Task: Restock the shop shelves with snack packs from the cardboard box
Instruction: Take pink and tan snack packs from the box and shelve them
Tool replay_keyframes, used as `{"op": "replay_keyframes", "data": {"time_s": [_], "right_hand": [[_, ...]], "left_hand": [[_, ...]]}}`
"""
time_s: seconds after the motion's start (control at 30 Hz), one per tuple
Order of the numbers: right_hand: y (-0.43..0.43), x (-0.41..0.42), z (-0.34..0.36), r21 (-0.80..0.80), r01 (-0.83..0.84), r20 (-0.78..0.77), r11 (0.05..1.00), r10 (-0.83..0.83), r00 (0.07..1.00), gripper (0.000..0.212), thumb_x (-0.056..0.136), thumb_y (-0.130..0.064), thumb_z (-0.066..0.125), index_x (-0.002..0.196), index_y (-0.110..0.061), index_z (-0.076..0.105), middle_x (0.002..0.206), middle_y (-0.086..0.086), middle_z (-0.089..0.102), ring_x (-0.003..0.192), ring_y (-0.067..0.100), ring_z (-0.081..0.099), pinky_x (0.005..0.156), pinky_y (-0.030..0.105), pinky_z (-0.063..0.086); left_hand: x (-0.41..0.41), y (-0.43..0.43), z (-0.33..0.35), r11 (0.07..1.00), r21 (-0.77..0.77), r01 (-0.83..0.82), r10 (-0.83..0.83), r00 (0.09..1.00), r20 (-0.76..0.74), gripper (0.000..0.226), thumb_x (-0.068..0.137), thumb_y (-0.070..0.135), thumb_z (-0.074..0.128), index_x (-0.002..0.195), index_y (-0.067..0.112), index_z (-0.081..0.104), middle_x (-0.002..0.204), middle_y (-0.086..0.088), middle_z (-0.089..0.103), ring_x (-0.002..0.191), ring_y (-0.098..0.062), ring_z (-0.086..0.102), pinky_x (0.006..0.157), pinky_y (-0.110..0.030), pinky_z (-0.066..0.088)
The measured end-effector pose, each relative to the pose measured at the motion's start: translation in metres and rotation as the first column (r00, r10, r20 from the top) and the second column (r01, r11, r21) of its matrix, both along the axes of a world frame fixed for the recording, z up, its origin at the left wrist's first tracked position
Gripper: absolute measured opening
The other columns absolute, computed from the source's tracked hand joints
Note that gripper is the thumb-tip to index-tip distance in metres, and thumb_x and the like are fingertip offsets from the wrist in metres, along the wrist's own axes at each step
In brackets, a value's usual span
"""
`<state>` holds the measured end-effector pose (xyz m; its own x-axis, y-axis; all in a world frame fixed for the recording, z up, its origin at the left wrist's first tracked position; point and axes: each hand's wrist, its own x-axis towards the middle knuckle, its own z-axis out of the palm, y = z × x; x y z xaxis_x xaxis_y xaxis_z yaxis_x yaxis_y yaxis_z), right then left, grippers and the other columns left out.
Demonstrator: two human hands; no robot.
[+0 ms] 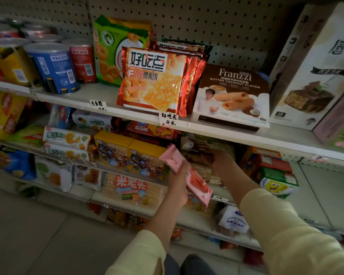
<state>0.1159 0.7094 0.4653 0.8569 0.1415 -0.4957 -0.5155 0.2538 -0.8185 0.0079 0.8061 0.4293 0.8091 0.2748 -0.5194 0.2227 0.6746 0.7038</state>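
My left hand (178,180) grips a pink snack pack (185,174) and holds it tilted in front of the second shelf. My right hand (221,159) reaches under the upper shelf (216,133) and has its fingers closed on a dark boxed snack pack (209,148) in the shadowed second row. Both arms wear pale yellow sleeves. The cardboard box is not in view.
The upper shelf carries tins (52,66), a green ring-snack bag (111,48), red biscuit packs (153,80), a Franzzi box (232,96) and tall cartons (314,66). Yellow boxes (129,153) and a rice-cracker pack (133,191) fill lower shelves. Tiled floor (38,235) lies at left.
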Motion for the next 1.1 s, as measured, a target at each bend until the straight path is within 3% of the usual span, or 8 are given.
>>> {"op": "replay_keyframes", "data": {"time_s": [0.1,0.23,0.4,0.5,0.6,0.77,0.93,1.1], "right_hand": [[-0.003,-0.013,0.000,-0.121,0.034,-0.033,0.992,-0.039,0.999,0.010,0.097,-0.005,0.047,0.092,-0.003,0.055,0.091,0.011,0.061,0.073,0.021,0.059,0.045,0.025,0.055],[-0.016,-0.030,-0.009,-0.395,-0.239,0.132,0.887,0.313,0.941,0.019,0.090,-0.019,0.063,0.106,-0.009,0.064,0.109,0.015,0.068,0.092,0.028,0.065,0.080,0.037,0.054],[-0.038,-0.037,-0.012,-0.728,-0.556,0.024,0.401,0.825,0.564,0.069,0.074,-0.048,0.074,0.134,-0.029,0.046,0.123,-0.008,0.056,0.114,0.014,0.054,0.097,0.026,0.044],[-0.042,-0.037,-0.008,-0.832,-0.516,-0.060,0.204,0.891,0.450,0.078,0.072,-0.042,0.077,0.138,-0.027,0.038,0.123,-0.010,0.050,0.117,0.012,0.049,0.097,0.024,0.040],[-0.047,-0.033,-0.015,-0.890,-0.428,-0.071,0.157,0.880,0.470,0.074,0.072,-0.047,0.076,0.133,-0.027,0.039,0.118,-0.010,0.052,0.112,0.014,0.053,0.088,0.022,0.042],[-0.048,-0.031,-0.033,-0.980,-0.070,-0.196,-0.186,0.845,0.498,0.060,0.080,-0.044,0.061,0.130,-0.021,0.037,0.133,0.004,0.046,0.121,0.025,0.046,0.100,0.039,0.041],[-0.041,-0.029,-0.054,-0.966,0.018,-0.218,-0.259,0.846,0.487,0.060,0.080,-0.045,0.059,0.129,-0.024,0.031,0.135,0.003,0.042,0.124,0.025,0.041,0.102,0.054,0.037],[-0.040,-0.033,-0.057,-0.951,0.084,-0.232,-0.299,0.862,0.450,0.068,0.079,-0.046,0.063,0.133,-0.023,0.030,0.135,0.002,0.039,0.125,0.023,0.039,0.103,0.052,0.036]], "left_hand": [[-0.003,-0.011,-0.003,0.997,-0.060,-0.054,0.053,0.998,-0.015,0.025,0.091,0.030,0.062,0.114,0.025,0.054,0.108,-0.009,0.066,0.093,-0.029,0.065,0.081,-0.047,0.053],[0.000,-0.018,0.003,0.983,-0.149,-0.108,0.116,0.992,0.049,0.038,0.093,0.026,0.060,0.129,0.019,0.049,0.118,-0.014,0.064,0.102,-0.030,0.063,0.085,-0.044,0.053],[0.006,-0.029,0.009,0.974,-0.211,-0.082,0.097,0.993,0.062,0.044,0.093,0.030,0.058,0.134,0.018,0.048,0.124,-0.016,0.061,0.109,-0.031,0.062,0.089,-0.046,0.053],[0.008,-0.032,0.007,0.965,-0.250,-0.075,0.074,0.997,-0.012,0.041,0.091,0.032,0.060,0.129,0.019,0.051,0.121,-0.015,0.062,0.104,-0.029,0.062,0.080,-0.039,0.053],[0.012,-0.032,0.006,0.977,-0.209,-0.051,0.031,0.995,-0.099,0.042,0.090,0.027,0.061,0.129,0.014,0.051,0.119,-0.016,0.063,0.103,-0.030,0.062,0.078,-0.038,0.053],[0.018,-0.019,-0.003,0.995,-0.101,0.011,-0.035,0.971,-0.237,0.023,0.093,0.009,0.055,0.111,0.024,0.056,0.108,-0.010,0.059,0.107,-0.027,0.056,0.098,-0.043,0.047],[0.028,-0.007,-0.014,0.998,0.029,0.051,-0.038,0.940,-0.339,0.050,0.090,0.011,0.053,0.137,0.028,0.044,0.131,-0.013,0.056,0.096,-0.024,0.062,0.047,-0.023,0.052],[0.032,-0.003,0.002,0.971,0.215,0.109,-0.009,0.907,-0.421,0.056,0.091,0.010,0.054,0.140,0.032,0.040,0.128,-0.004,0.056,0.107,-0.026,0.061,0.058,-0.031,0.055]]}}
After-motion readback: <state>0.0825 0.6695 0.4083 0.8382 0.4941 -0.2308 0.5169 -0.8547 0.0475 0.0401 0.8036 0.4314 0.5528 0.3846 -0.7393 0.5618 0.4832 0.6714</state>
